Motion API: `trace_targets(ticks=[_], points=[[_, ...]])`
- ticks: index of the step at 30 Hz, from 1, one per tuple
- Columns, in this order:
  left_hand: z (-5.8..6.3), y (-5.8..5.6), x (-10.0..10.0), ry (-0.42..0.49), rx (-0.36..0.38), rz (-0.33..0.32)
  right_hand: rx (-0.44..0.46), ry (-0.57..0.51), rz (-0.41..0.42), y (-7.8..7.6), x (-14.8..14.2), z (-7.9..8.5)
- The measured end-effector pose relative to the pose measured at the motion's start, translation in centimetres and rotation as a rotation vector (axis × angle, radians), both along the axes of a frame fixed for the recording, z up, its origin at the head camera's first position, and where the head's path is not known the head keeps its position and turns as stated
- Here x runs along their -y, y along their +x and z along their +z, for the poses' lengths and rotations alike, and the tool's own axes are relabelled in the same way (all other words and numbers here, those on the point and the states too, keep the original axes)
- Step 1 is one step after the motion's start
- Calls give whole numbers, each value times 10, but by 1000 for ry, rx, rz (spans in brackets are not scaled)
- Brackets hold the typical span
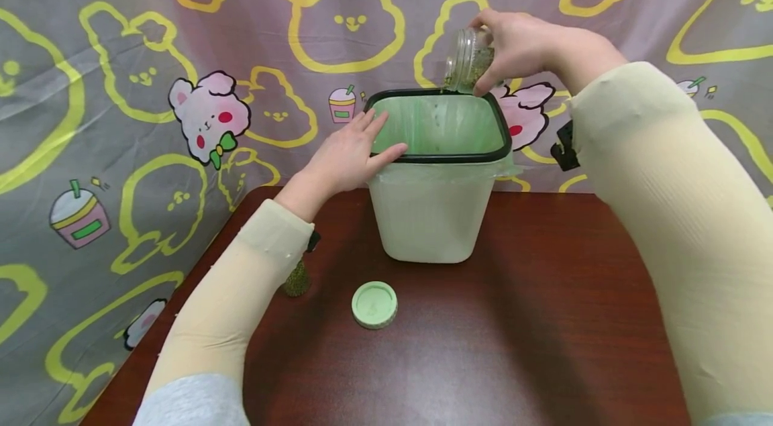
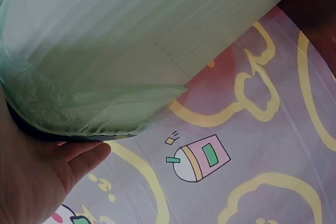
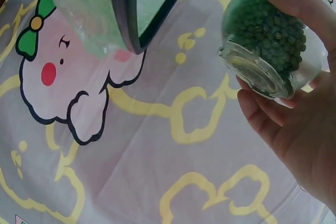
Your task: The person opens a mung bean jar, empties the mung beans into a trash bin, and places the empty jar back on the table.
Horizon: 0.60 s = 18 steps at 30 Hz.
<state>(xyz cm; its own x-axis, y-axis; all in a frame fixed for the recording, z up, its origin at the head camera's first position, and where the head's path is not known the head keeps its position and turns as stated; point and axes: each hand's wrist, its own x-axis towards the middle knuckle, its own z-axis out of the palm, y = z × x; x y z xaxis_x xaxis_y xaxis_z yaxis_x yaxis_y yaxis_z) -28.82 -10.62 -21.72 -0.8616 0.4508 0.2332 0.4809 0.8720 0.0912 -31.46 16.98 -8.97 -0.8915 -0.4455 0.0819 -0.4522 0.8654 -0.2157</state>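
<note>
My right hand [image 1: 522,43] grips a clear jar [image 1: 461,60] over the back right of the trash bin [image 1: 430,215], its mouth tipped toward the left. Small green beans [image 3: 268,30] fill part of the jar, and a few dark specks show against the green liner [image 1: 417,124] below its mouth. On the bin's left rim rests my left hand [image 1: 344,154], fingers extended and thumb over the front edge. In the left wrist view, fingers [image 2: 89,161] of that hand show beside the rim, outside the bin.
A pale green round lid [image 1: 374,305] lies on the dark red table [image 1: 459,359] in front of the bin. Left of it, a heap or container of green beans [image 1: 296,280] is partly hidden by my left sleeve. A patterned cloth [image 1: 338,17] hangs behind and at left.
</note>
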Motion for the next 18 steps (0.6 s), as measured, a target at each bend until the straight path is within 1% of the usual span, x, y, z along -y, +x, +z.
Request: trace_targets(ticks=[5,11,15,18], points=[[1,0,0,4,-2,0,-1,-5,-6,0,0,1],[1,0,1,3,5,1,6,-19,-4,1,0,-1],[1,0,1,4,7,3,-23,-38,-8,1,1,-1],[1,0,1,2,7,1,-37,-29,-11,2,2,0]])
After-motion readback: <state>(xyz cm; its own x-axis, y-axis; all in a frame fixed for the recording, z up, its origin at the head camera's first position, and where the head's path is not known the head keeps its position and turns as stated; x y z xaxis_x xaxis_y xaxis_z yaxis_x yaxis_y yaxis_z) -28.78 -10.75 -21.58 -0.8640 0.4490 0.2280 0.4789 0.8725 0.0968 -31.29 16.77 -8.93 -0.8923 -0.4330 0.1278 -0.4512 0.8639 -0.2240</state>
